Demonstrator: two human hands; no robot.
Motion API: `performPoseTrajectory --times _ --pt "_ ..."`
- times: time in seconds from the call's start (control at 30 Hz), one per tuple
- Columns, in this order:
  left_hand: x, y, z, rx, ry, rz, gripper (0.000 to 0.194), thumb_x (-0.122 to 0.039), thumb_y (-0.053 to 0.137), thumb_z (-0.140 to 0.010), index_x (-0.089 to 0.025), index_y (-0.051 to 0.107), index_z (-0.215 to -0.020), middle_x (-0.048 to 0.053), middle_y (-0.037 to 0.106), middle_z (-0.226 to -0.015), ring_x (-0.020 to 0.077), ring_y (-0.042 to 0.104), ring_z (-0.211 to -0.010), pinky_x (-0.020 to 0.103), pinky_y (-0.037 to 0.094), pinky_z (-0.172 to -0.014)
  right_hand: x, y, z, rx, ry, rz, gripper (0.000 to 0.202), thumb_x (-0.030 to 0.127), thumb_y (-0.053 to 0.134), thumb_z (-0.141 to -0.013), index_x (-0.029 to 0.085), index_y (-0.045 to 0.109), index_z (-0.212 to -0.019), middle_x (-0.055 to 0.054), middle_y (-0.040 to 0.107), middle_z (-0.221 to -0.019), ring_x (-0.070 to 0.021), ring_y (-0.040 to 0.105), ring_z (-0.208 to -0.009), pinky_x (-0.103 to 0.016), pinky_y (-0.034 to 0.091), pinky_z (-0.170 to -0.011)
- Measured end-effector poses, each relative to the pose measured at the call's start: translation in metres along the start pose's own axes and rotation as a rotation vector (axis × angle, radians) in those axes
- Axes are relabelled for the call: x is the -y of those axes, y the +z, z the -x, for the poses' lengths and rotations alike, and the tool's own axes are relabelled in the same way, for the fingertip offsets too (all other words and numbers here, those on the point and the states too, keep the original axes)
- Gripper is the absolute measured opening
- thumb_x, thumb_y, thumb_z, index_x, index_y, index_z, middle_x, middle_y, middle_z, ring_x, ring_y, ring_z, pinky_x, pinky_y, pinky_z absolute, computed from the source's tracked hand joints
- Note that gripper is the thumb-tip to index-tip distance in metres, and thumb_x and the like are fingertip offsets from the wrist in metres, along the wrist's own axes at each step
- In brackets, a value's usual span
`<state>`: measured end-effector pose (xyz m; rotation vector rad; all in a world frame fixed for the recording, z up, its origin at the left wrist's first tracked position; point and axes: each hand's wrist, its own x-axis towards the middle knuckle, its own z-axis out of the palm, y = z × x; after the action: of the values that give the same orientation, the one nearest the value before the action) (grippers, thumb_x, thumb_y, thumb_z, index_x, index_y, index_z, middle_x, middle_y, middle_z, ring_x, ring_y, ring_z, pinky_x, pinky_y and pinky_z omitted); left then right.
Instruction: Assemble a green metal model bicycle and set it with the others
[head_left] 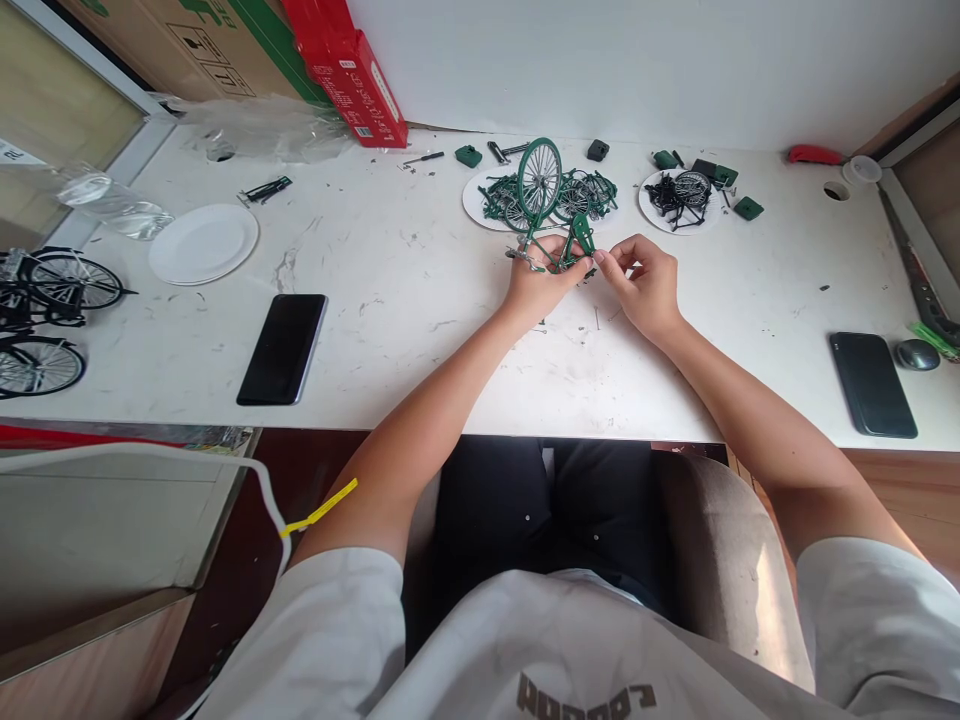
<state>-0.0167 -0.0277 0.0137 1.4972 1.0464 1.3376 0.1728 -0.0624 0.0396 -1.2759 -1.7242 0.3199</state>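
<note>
A partly built green model bicycle [538,180] is held above the table's middle, one spoked wheel pointing up and away. My left hand [546,278] is closed round its frame. My right hand [643,278] pinches at the green chain-guard end [583,235], thumb and forefinger together; whatever lies between those fingertips is too small to make out. Behind the bicycle, a white plate [474,208] bears green wheels and frame parts. Several tiny screws [598,318] lie on the tabletop below my hands.
Right of centre stands a plate [679,228] of black bicycle parts. Finished-looking black model bicycles [56,290] are at the far left, near a white plate [204,245] and a phone [283,350]. Another phone [872,385] lies right. A screwdriver [424,158] and red box [364,90] are behind.
</note>
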Motion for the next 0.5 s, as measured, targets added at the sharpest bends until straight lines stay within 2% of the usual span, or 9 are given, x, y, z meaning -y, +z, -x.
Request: performPoseTrajectory --times 0.23,0.5 --pt "0.0021 -0.0004 0.0002 0.001 0.000 0.018 0.014 -0.024 0.091 -0.093 -0.022 0.077 -0.094 0.002 0.082 -0.089 0.0157 0.076 -0.079 0.030 0.064 -0.080 -0.0046 -0.0005 0.0019 -0.040 -0.079 -0.082 0.047 0.068 0.078 -0.105 0.023 0.079 -0.092 -0.006 0.081 -0.087 -0.0199 0.073 -0.077 -0.035 0.053 -0.066" --pt "-0.0021 0.0004 0.0003 0.002 -0.024 0.039 0.012 -0.017 0.090 -0.091 -0.021 0.078 -0.091 0.001 0.082 -0.087 0.0145 0.075 -0.079 0.027 0.060 -0.077 -0.0058 -0.0030 0.0000 -0.046 -0.172 -0.017 0.041 0.063 0.075 -0.109 0.025 0.082 -0.092 -0.005 0.081 -0.085 -0.0214 0.072 -0.079 -0.041 0.057 -0.072"
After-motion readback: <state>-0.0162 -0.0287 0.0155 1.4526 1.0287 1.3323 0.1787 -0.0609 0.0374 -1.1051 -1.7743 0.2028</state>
